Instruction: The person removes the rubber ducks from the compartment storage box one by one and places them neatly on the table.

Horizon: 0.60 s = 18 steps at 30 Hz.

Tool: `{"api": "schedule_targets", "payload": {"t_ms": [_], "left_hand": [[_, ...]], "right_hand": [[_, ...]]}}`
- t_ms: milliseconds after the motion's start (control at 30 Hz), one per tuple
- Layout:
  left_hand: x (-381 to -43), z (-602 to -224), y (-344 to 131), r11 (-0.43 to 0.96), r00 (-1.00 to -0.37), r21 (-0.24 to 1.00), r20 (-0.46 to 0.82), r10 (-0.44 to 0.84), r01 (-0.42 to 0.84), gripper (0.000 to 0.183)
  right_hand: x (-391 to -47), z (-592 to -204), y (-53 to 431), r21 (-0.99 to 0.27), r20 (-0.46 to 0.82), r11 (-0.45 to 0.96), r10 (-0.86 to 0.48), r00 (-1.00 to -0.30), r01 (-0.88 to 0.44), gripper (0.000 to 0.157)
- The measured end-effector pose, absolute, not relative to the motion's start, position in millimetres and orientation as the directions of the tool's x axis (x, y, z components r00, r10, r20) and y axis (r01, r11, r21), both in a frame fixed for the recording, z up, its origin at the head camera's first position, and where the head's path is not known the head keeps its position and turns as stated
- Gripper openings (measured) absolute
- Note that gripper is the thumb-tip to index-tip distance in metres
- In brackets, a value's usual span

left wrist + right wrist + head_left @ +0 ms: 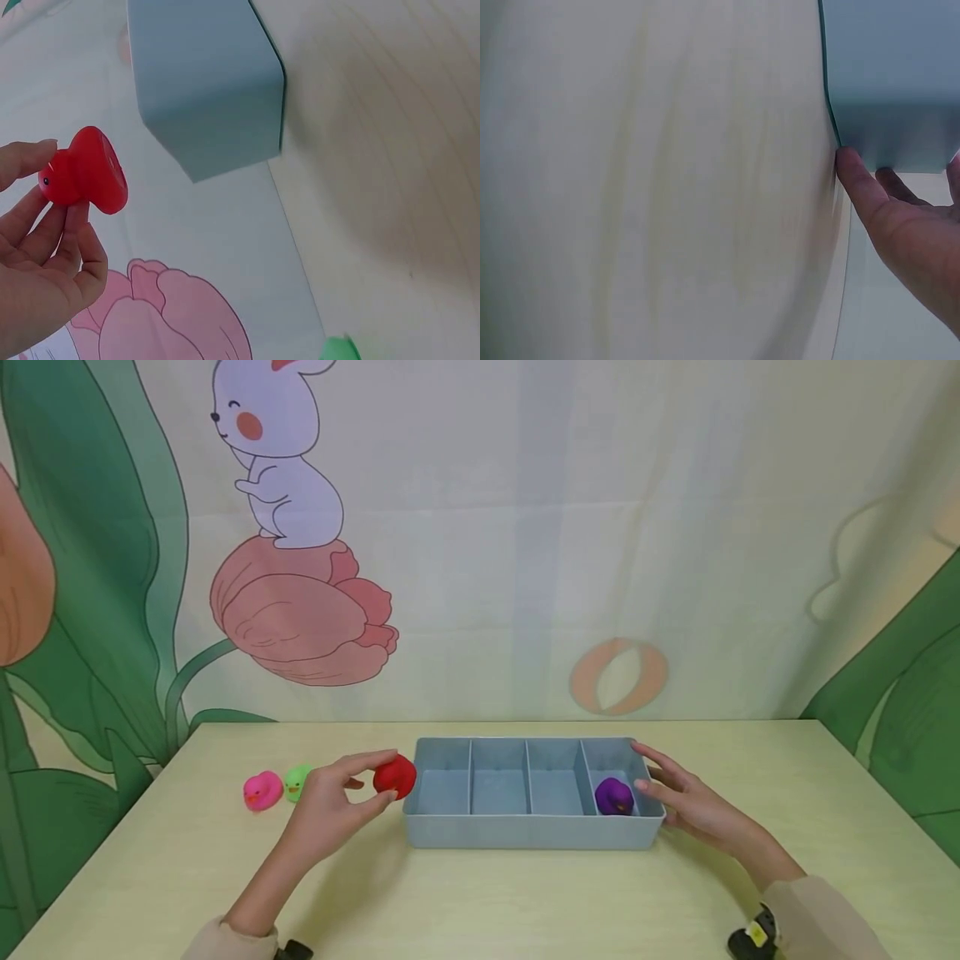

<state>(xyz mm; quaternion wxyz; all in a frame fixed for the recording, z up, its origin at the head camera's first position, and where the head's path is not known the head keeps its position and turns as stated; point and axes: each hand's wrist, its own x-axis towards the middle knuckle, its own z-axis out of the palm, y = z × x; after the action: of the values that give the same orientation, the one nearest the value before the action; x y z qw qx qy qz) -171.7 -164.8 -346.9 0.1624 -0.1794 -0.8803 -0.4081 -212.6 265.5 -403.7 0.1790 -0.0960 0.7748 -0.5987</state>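
Between thumb and fingertips, my left hand pinches a red toy duck above the table, at the left end of a grey-blue box. In the left wrist view the red duck is tipped, its flat base turned toward the box. The box has several compartments in a row; a purple toy duck sits in the rightmost one. At the box's right end rests my right hand, fingers spread, with fingertips at its end wall in the right wrist view.
Left of the box, a pink toy duck and a green toy duck stand on the pale wooden table. The left forearm partly crosses in front of the green one. Behind the table hangs a printed curtain.
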Motion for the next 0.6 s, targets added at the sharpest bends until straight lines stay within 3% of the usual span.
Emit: {"api": "schedule_targets", "payload": {"t_ms": [600], "left_hand": [[-159,-346,-210,0.694,-0.903,0.618,0.413,0.114,0.370,0.041]], "right_hand": [[-212,-401,266,-0.962,-0.162,0.265,-0.367,-0.916,0.064,0.065]]}}
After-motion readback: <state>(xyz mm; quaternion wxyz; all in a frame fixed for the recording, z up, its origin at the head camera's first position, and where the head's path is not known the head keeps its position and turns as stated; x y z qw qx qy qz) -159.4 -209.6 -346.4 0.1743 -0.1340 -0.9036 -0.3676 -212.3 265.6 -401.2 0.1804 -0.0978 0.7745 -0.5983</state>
